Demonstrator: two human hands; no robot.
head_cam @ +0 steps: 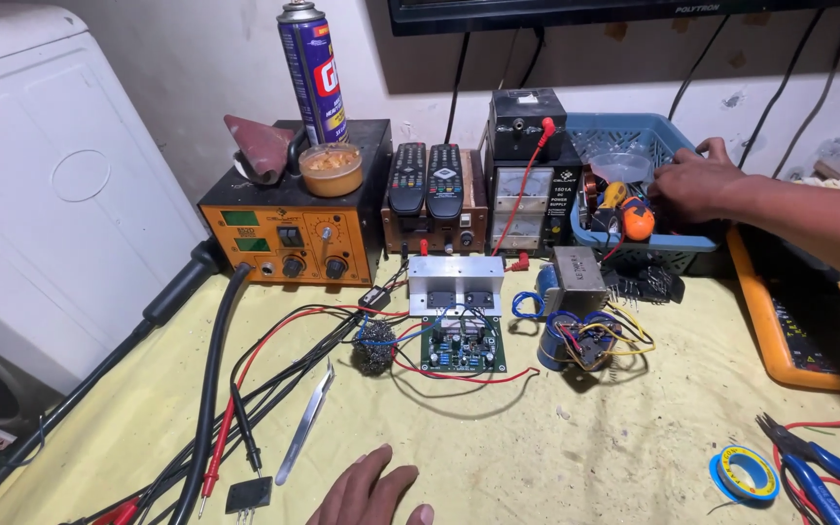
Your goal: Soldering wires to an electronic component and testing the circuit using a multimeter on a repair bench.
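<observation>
- Left hand (pixel 367 494), bottom centre, lies flat on the yellow cloth (pixel 556 447), fingers spread, holding nothing — tweezers (pixel 305 422) just left.
- Right hand (pixel 697 183), upper right, reaches into the blue basket (pixel 653 131); its grip cannot be told.
- Green circuit board (pixel 462 345) sits mid-frame between them.

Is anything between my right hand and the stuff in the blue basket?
Nothing visible. The right hand is already over the rim of the blue basket, its fingers down among the small parts beside an orange piece. The left hand rests flat on the yellow cloth.
</observation>
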